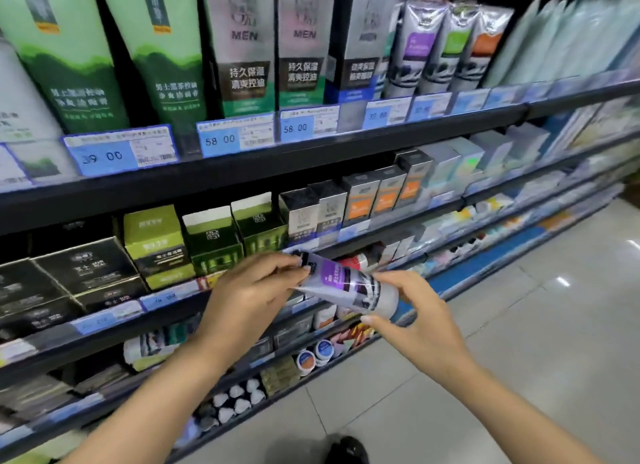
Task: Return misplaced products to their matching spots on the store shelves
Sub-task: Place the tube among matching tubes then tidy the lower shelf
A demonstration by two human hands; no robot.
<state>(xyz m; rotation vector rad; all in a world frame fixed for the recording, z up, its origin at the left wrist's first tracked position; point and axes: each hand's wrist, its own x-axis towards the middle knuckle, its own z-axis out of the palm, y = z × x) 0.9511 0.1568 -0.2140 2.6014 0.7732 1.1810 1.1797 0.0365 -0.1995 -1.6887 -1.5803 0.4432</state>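
You held a purple-labelled tube (pixel 349 287) in both hands, out in front of the lower shelves and clear of all of them. Your left hand (pixel 252 290) pinched its crimped end, fingers curled round the flat seal. Your right hand (pixel 412 311) gripped the white cap end, thumb beneath and fingers over the top. The tube lay roughly level, slanting down toward your right.

By my reading, this product was not yet back in its place. On the top shelf, up and to the right, stood a row of silver tubes, and the one with a purple panel (pixel 417 47) looked like the match; beside it stood a green-panelled tube (pixel 457 44) and an orange-panelled tube (pixel 485 44). Blur kept me from confirming the print was the same, so treat that as a likely spot rather than a sure one.

So the pick-up was done and the identifying appeared to be under way; what remained was to lift the tube to that top row and stand it cap-down among its fellows. Whether other stray products were left on these shelves, I could not tell. The green cleanser tubes (pixel 69 58), the grey MEN boxes (pixel 242 47) and the dark boxes (pixel 83 273) on the second shelf seemed in their own rows, though the blurred lower shelves could have hidden more.
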